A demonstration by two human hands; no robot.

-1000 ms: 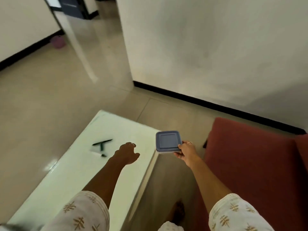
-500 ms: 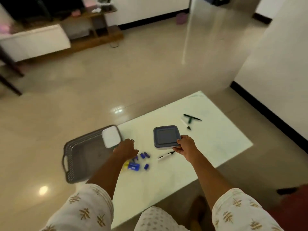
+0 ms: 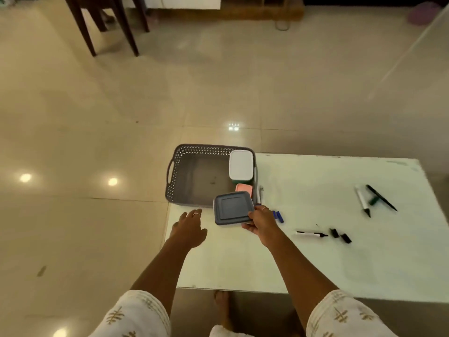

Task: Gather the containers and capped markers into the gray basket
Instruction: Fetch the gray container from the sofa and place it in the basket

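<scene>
My right hand (image 3: 261, 221) grips a square container with a gray-blue lid (image 3: 232, 210), held just over the near right corner of the gray basket (image 3: 184, 171). The basket sits at the table's far left corner and holds a white-lidded container (image 3: 241, 167) and a pink-lidded one (image 3: 243, 188) along its right side. My left hand (image 3: 190, 226) hovers open near the basket's front wall, holding nothing. A pen (image 3: 260, 194) lies right of the basket. Blue caps (image 3: 278, 216) lie beside my right hand. An uncapped black marker (image 3: 311, 234) lies further right.
The white table (image 3: 315, 263) also carries two black caps (image 3: 340, 235) and, at the far right, a white marker (image 3: 362, 200), a green cap and a thin black pen (image 3: 381, 197). Dark chair legs (image 3: 107, 25) stand on the tiled floor beyond.
My view swung from the wall and red seat round to the table and basket. My right hand carried the gray-blue container leftward to the basket's near corner; my left hand moved left of it.
</scene>
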